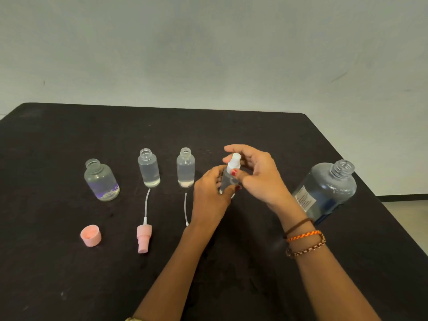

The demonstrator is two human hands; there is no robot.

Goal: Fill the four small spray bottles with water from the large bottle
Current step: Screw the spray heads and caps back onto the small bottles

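The large clear plastic bottle (328, 188) stands uncapped, part full, its white label unreadable. Just left of it, our left hand (212, 191) grips a small clear spray bottle (228, 181) while our right hand (259, 174) pinches its white spray top (234, 162). Farther left, three small open bottles (149, 167) hold clear liquid.

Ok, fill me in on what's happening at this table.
A person's left hand holds a small spray bottle while the right hand fits its white spray top. Three other small bottles stand uncapped with water inside; a pink cap and pink spray top lie in front. The large bottle stands open at right.
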